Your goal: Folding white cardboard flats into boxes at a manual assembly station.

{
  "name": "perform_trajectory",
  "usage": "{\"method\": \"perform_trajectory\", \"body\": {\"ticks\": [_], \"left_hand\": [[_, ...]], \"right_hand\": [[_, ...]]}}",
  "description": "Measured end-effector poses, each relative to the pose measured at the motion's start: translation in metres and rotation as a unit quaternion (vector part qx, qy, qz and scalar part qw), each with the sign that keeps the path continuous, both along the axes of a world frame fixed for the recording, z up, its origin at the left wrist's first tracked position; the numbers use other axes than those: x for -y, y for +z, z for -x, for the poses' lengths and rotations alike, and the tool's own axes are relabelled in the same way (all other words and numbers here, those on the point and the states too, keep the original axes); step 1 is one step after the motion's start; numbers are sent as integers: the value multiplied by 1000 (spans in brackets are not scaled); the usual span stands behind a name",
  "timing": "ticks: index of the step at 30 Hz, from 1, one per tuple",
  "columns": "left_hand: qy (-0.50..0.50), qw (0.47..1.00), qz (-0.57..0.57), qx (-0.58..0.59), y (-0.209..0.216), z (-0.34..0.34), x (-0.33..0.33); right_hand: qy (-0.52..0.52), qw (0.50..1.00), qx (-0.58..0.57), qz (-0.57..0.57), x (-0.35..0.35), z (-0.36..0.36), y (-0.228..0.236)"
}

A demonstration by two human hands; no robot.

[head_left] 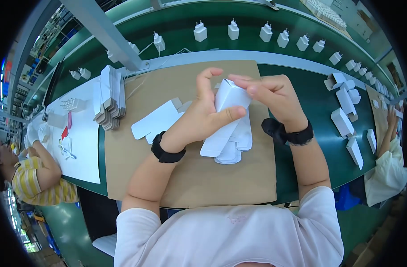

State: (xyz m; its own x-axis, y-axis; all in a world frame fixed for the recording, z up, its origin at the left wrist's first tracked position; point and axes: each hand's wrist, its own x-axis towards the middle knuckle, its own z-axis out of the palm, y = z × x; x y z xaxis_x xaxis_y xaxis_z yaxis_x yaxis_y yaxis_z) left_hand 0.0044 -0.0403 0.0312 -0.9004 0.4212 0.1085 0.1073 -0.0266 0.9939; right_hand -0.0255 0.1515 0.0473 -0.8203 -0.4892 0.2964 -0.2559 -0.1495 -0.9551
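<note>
A small white carton [232,95] stands tilted between my hands, folded up into a box shape. My left hand [203,111] grips its side, the thumb lying across its near face and the index finger raised. The fingers of my right hand [274,93] are bent together at the carton's top edge, touching it by the fold. Below my hands lies a pile of flat white cartons [230,149]. Another flat white carton [156,120] rests to the left, partly behind my left wrist. Whether my right fingers pinch a flap is hard to see.
Brown cardboard [141,173] covers the table before me. A stack of flat cartons [110,98] stands at the left, folded white boxes [343,122] lie at the right. White plug adapters [200,32] line the shelf behind the metal rail. Co-workers sit at both sides.
</note>
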Motion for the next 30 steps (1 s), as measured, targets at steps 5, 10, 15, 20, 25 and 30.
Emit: {"method": "perform_trajectory", "body": {"ticks": [5,10,15,20,25,30], "left_hand": [[-10,1000,12,-1,-7,0,-1],[150,899,349,-217,-18,5,15],[96,894,432,-68,-22,16,6],[165,925,331,-90,-8,6,8],[191,967,140,-97,-1,-11,-15],[226,946,140,-187,-7,-9,-16]], "right_hand": [[10,998,-47,-45,-6,-8,0],[-398,810,-300,-309,-73,2,27],[-522,586,-314,-534,-150,9,25],[-304,886,-103,-335,-48,-7,-1],[-185,963,-5,-195,5,-21,-28],[-196,977,-79,-19,23,-21,-39]]}}
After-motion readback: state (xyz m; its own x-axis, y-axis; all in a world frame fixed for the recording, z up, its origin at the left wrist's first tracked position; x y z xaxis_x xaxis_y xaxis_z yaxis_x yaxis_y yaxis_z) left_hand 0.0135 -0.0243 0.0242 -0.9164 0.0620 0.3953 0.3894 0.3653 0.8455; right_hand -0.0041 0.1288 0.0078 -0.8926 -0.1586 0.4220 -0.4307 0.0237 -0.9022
